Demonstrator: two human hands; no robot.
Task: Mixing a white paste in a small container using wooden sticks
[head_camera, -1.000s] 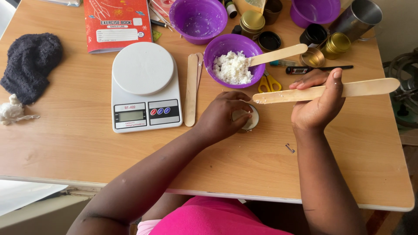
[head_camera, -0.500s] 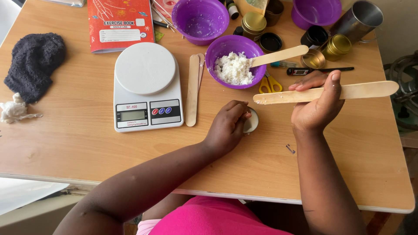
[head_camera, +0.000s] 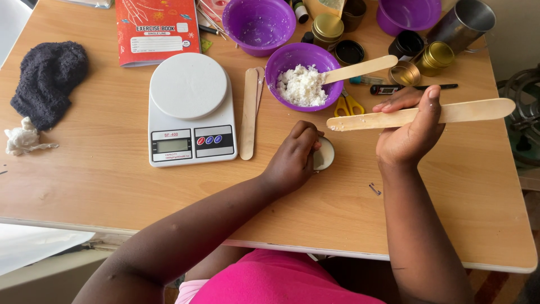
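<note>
Tabletop (head_camera: 84, 186) crowded along far edge.

Purple bowl (head_camera: 304, 76) of white flakes near far edge, centre; stick propped inside, could tip bowl if knocked.

Right hand (head_camera: 408, 135): fingers pinching wooden spatula (head_camera: 419, 115), level above tabletop; residue may drip.

Left hand (head_camera: 292, 160): fingers curled around small tin (head_camera: 324, 155), mid-tabletop; tin may slide if loosened.

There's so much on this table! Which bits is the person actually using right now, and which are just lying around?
In use:
left hand over a small round tin
right hand holding a flat wooden stick
purple bowl of white crumbly stuff

Lying about:
kitchen scale
red exercise book
dark knitted cloth
yellow scissors
empty purple bowl
</note>
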